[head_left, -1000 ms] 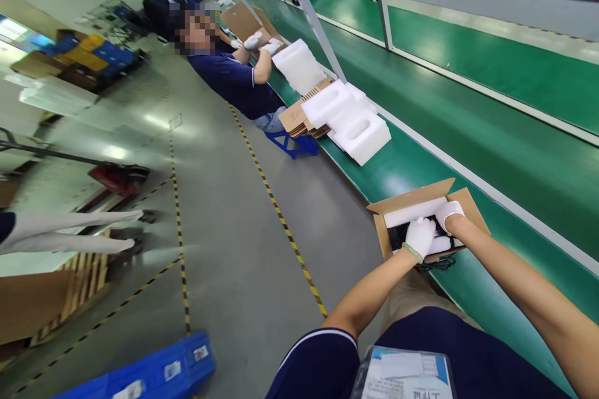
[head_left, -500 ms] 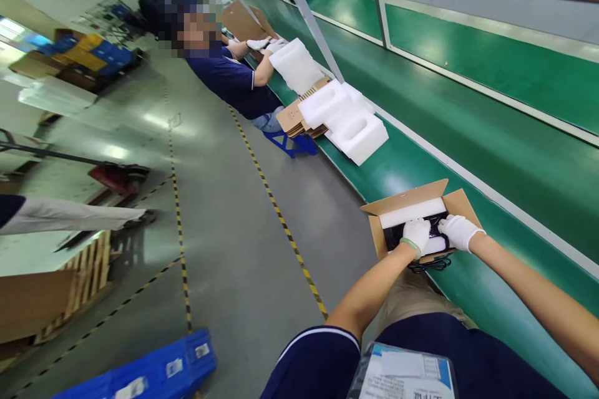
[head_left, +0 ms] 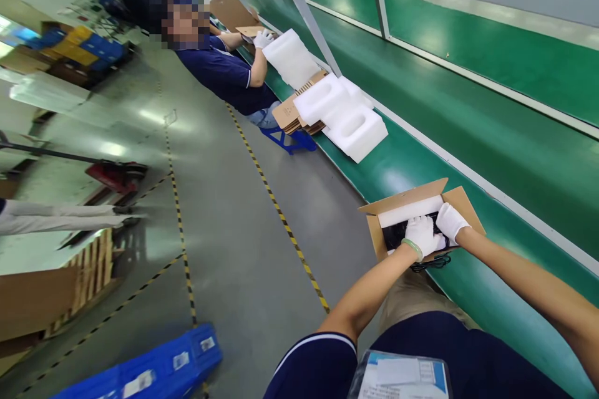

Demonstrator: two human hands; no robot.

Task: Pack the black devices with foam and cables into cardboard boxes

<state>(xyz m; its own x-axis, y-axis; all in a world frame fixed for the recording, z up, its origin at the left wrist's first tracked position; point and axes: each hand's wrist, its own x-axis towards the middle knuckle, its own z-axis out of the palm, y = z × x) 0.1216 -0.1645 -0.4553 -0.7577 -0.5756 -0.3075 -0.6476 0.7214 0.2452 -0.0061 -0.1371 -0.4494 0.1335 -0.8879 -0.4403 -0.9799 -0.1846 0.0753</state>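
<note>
Head view: left hand point(head_left: 421, 235) and right hand point(head_left: 452, 222) work at the open carton point(head_left: 462, 202), lower right.
Seemingly settling the black item point(head_left: 394, 235) inside, beside foam point(head_left: 409, 211); next calls for even pressure. Whether fingers grip, cannot tell.

Room is looking bright; glare is streaking the glossy grey floor point(head_left: 248, 224) and whitening a patch of the long green surface point(head_left: 392, 165). Wide-angle distortion is stretching the left edge, where pale-trousered legs point(head_left: 60, 218) are blurring. Pixelation is masking a navy-shirted co-worker's head point(head_left: 183, 22).
</note>
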